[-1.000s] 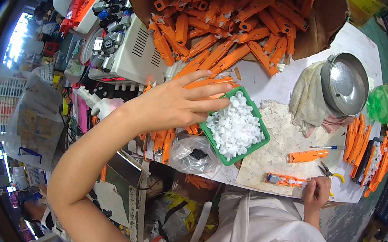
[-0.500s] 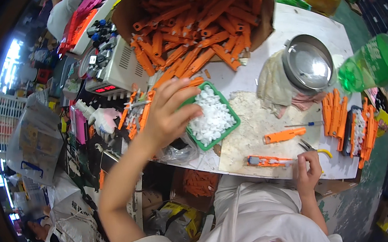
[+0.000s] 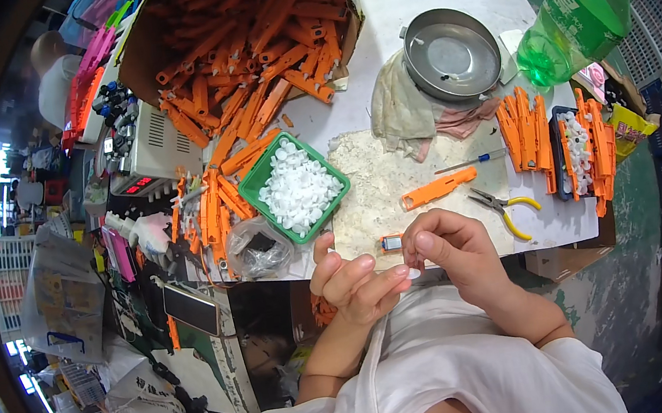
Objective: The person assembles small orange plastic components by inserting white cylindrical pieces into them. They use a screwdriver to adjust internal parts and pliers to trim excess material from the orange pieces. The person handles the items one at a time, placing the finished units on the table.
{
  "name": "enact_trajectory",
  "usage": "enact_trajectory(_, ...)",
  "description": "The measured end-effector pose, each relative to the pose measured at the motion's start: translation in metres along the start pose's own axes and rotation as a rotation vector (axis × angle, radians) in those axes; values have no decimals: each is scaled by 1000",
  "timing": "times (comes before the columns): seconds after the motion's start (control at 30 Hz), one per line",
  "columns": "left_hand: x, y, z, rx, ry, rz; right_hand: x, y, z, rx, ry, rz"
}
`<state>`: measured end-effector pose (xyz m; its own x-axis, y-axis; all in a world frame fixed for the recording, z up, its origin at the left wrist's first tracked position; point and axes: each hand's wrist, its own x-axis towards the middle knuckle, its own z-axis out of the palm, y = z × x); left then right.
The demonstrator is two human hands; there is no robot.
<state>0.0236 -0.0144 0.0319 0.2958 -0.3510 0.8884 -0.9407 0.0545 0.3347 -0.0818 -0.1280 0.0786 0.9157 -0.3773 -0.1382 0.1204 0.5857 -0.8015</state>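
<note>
My hands meet just over the table's front edge, at a small white plastic cap. My right hand pinches it with thumb and fingers. My left hand has its fingers curled, one fingertip against the same cap; its thumb is hidden. Behind my right hand lies an orange plastic housing with parts inside, mostly covered. An empty-looking orange housing rests on the worn mat. To the left, a green tray is heaped with white caps. Yellow-handled pliers lie right of my right hand.
A big carton spills orange housings at the back left. A metal bowl stands on a rag; a screwdriver, a green bottle and stacked orange housings are rightward. A clear bag sits by the tray.
My left hand has come back from the green tray to my right hand. My right hand has left the pliers and moved left, and a white cap is now between the hands.
</note>
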Motion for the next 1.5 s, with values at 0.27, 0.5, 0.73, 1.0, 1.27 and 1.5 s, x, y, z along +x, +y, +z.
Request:
enact_trajectory(0.27,3,2,-1,5,-56,6,-3,4,3,16,26,-18)
enact_trajectory(0.5,1,2,2,-36,-4,-34,-2,6,2,-15,31,-40)
enact_trajectory(0.73,-2,0,1,-41,11,-43,-1,8,6,-19,47,-40)
enact_trajectory(1.0,-4,-3,-1,-44,23,-68,2,12,9,-34,68,-34)
enact_trajectory(1.27,-5,-5,-5,-38,15,-85,5,15,10,-48,65,-44)
enact_trajectory(1.5,-7,-6,-4,-70,18,-111,6,15,10,-64,46,-41)
